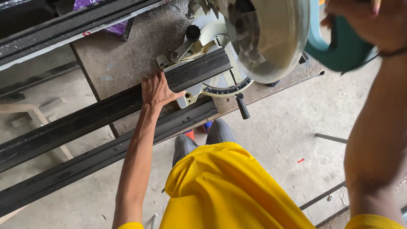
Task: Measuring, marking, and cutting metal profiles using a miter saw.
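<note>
- Pressing flat, the open left hand (157, 90) pins a black rail (85, 121) against the saw (237, 51) bed.
- Right hand (366, 19) is clenched around the saw's teal handle (343, 48), top right.

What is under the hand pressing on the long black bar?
The left hand lies flat on a long black metal bar that runs across the saw base. The spot under the palm is covered.
</note>
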